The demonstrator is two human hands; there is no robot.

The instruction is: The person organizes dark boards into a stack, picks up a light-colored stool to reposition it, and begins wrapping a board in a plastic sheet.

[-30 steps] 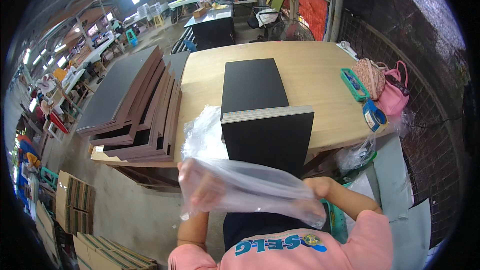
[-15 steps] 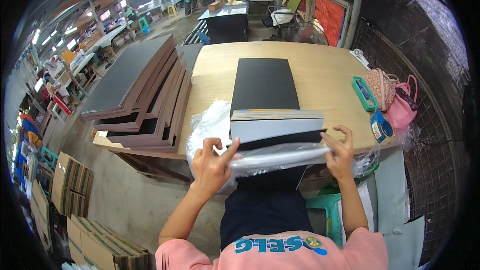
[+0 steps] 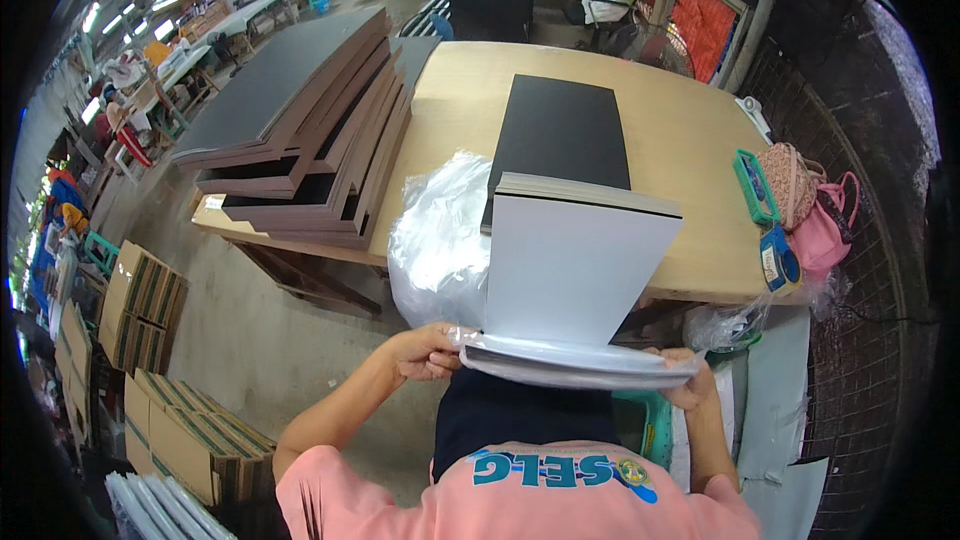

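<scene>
Left hand [image 3: 425, 353]: fingers curled, thumb on top, pinching the near left edge of a clear plastic bag [image 3: 575, 362] pulled over the lower end of a stack of flat boards [image 3: 580, 270]. Right hand [image 3: 690, 387]: fingers closed around the near right corner of the same bag and board edge; fingertips mostly hidden beneath it.

Stack of flat boards: tilted up toward the camera, pale grey face showing, dark thin edges visible along the top. Lower end sits in the bag between the two hands, close to the person's body, in front of the near edge of the wooden table [image 3: 690, 140]. Upper end leans over that table edge.

Loose bundle of clear plastic [image 3: 440, 240]: just left of the held stack, bunched at the table's near edge.

On the table: a black board [image 3: 560, 130] lying flat behind the held stack. A large pile of dark brown panels [image 3: 300, 130] on the left side, overhanging the edge. On the right edge, a green tray [image 3: 752, 185], a blue tape dispenser [image 3: 778, 258], and a pink bag [image 3: 820, 225].

Floor, left: stacked cardboard cartons [image 3: 140, 305].
</scene>
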